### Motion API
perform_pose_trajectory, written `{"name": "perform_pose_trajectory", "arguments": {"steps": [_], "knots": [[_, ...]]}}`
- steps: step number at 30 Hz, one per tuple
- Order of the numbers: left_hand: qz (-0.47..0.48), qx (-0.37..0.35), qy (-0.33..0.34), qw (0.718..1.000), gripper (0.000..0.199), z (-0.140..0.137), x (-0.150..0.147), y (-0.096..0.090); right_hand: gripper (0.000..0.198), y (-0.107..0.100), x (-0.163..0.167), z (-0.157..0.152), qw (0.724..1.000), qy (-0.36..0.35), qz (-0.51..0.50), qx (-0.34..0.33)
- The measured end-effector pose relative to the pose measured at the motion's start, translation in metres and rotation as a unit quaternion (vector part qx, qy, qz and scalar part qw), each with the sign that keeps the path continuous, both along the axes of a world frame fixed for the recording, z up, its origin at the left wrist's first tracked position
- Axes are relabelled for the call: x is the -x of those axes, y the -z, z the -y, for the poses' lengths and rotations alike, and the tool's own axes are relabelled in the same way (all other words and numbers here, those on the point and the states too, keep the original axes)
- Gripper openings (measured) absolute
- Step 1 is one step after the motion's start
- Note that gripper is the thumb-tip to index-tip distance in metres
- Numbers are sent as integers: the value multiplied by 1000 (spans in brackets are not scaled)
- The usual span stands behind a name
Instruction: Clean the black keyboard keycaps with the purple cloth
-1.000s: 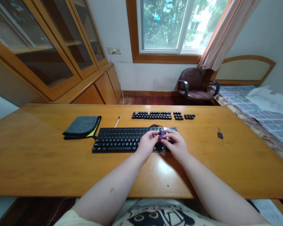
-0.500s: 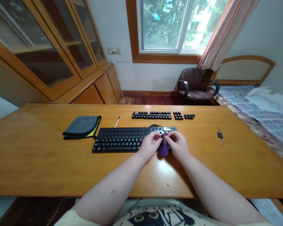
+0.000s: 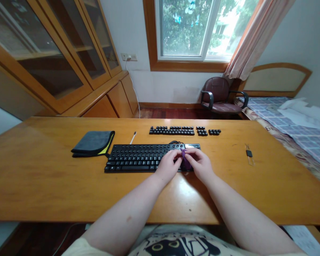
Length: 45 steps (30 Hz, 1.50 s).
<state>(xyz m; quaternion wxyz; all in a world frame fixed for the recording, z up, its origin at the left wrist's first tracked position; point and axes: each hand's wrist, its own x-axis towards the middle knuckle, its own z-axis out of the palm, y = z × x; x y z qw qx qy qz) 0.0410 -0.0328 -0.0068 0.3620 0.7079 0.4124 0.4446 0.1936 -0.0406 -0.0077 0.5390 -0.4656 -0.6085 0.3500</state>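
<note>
Over the right end of a black keyboard (image 3: 134,160), a soft purple lump of cleaning gel (image 3: 187,163) is held between my two hands. My left hand (image 3: 170,164) pinches its left side with thumb and fingertips. On the other side, the thumb and fingers of my right hand (image 3: 200,163) are closed on it too. The gel sags below my fingertips, over the front of the number-pad area. Both hands hide that part of the keyboard, so I cannot tell whether the gel touches the keys.
Loose black keycaps (image 3: 173,131) stand in rows behind the keyboard. A small white brush (image 3: 133,137) and a folded grey cloth (image 3: 92,141) lie to the left. A wire keycap puller (image 3: 249,153) is at the right on the wooden table (image 3: 56,188).
The gel hung long and smooth toward the table's front edge; now it is shorter, bunched and twisted between my fingers. My hands have stayed in nearly the same place.
</note>
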Motion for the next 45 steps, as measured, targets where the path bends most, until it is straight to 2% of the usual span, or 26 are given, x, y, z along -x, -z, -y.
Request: {"name": "perform_pose_trajectory", "arguments": {"steps": [3, 7, 10, 12, 15, 18, 23, 27, 34, 36, 39, 42, 45], "knots": [[-46, -48, 10, 998, 18, 1, 2, -4, 17, -4, -1, -2, 996, 12, -59, 66], [-64, -59, 23, 996, 16, 0, 3, -3, 23, -6, -2, -4, 983, 1, -128, 129], [-23, -27, 9, 999, 13, -1, 2, 0, 24, -4, -1, -4, 969, -4, -179, 169], [47, 29, 8, 998, 10, -2, -1, 3, 23, -3, -1, -4, 964, 1, -198, 179], [184, 136, 24, 973, 7, -3, -5, 5, 24, -2, -1, -3, 968, 13, -196, 158], [262, 192, 48, 944, 12, -4, -7, 4, 27, -4, -2, -1, 979, 27, -166, 118], [270, 216, 65, 936, 15, -2, -8, 0, 20, -4, -5, 0, 997, -7, -64, 46], [271, 201, 57, 940, 11, -2, -8, 2, 14, -3, -7, -1, 1000, -22, 8, -15], [309, 202, 25, 929, 14, -8, -7, 6, 7, 3, -5, -3, 999, -3, 36, -32], [339, 223, 16, 914, 19, -9, -7, 7, 7, 4, -4, -3, 999, -6, 42, -31], [407, 281, 20, 869, 27, -12, -7, 7, 9, 5, -2, -2, 998, -1, 48, -37], [448, 346, 37, 823, 29, -12, -6, 6, 13, 4, -3, -1, 997, 33, 39, -52], [458, 403, 61, 790, 28, -10, -5, 4, 15, 2, -5, 2, 994, 69, 32, -83]]}}
